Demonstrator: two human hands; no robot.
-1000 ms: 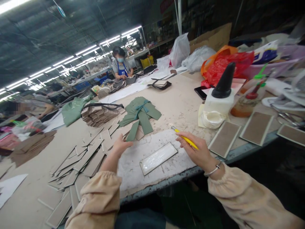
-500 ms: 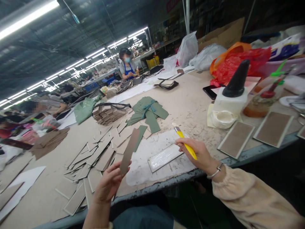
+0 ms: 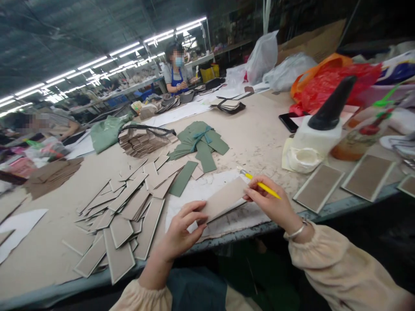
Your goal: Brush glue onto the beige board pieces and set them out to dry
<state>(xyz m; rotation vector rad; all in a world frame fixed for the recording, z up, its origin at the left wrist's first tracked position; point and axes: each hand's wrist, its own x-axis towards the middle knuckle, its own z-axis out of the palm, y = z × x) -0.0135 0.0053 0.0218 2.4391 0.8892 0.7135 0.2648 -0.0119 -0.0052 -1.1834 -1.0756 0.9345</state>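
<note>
A beige rectangular panel point(image 3: 225, 198) lies over the white paper point(image 3: 181, 207) near the table's front edge. My left hand point(image 3: 189, 222) grips its left end between thumb and fingers. At the right end, the fingertips of my right hand point(image 3: 269, 201) pinch the panel's corner. That same hand also holds a yellow-handled brush point(image 3: 266, 189), its bristles pointing up and left. Under the panel, a strip of another piece shows along the lower edge. Left of my left hand is a loose heap of pale-edged beige panels point(image 3: 119, 255).
Green pieces tied in a bundle point(image 3: 204, 151) lie beyond the paper. To the right are a white bottle with black cone point(image 3: 317, 136), a tape roll point(image 3: 303, 160) and framed panels point(image 3: 319, 188). A person point(image 3: 177, 75) works across the table.
My left hand has moved right and brought the panel down over the glossy, pale-coated piece. My right hand has taken its other end, and the brush has tilted flatter.
</note>
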